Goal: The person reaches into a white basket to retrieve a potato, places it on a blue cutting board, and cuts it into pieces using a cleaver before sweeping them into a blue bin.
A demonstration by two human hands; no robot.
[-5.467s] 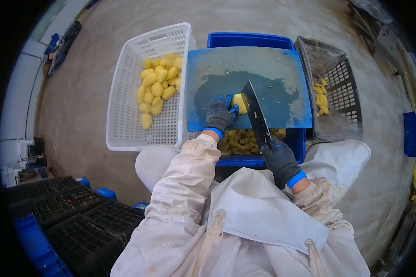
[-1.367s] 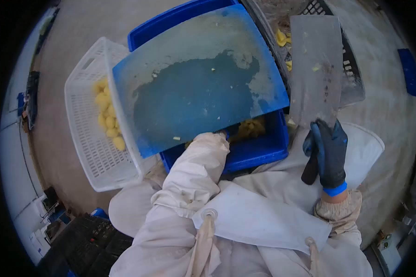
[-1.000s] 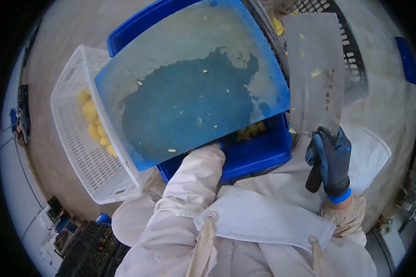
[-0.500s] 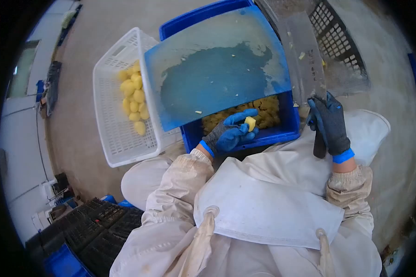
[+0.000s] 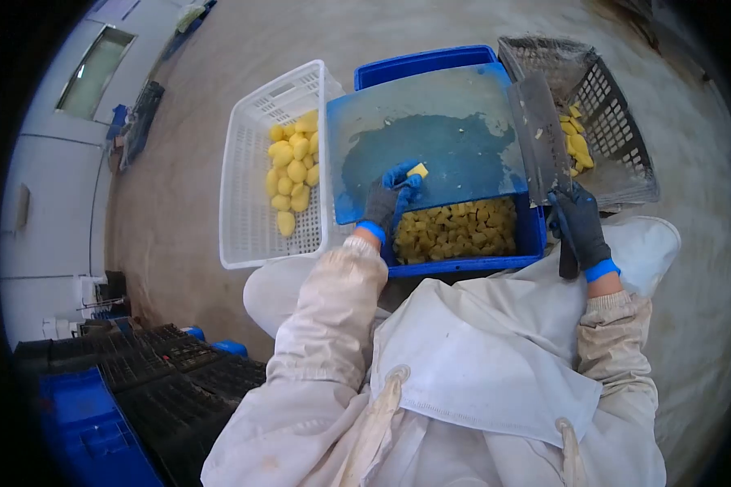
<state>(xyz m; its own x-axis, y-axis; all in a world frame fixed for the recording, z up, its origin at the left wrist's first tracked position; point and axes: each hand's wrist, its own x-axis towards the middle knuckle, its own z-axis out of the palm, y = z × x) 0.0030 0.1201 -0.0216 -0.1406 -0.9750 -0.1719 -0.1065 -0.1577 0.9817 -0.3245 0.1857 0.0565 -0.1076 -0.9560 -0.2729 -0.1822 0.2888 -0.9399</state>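
Observation:
Gloved in grey and blue, my left hand (image 5: 391, 195) pinches a small yellow potato piece (image 5: 418, 170) over the near left part of the blue cutting board (image 5: 430, 146). My right hand (image 5: 578, 223) is wrapped round the handle of a wide-bladed knife (image 5: 540, 142), its blade pointing away from me beside the board's right edge. Below the board's near edge, a blue bin (image 5: 463, 265) shows many cut pieces (image 5: 455, 230). Left of the board stands a white basket (image 5: 234, 187) with whole peeled potatoes (image 5: 294, 168).
A dark crate (image 5: 625, 122) lined with clear plastic holds yellow pieces (image 5: 577, 146) at the right. Another blue bin rim (image 5: 422, 61) shows behind the board. Black crates (image 5: 162, 373) and a blue crate (image 5: 97, 422) are at the lower left.
My left hand has moved from over the blue bin onto the board, with the yellow piece still held. The view has shifted, showing more of both baskets. My right hand still holds the knife.

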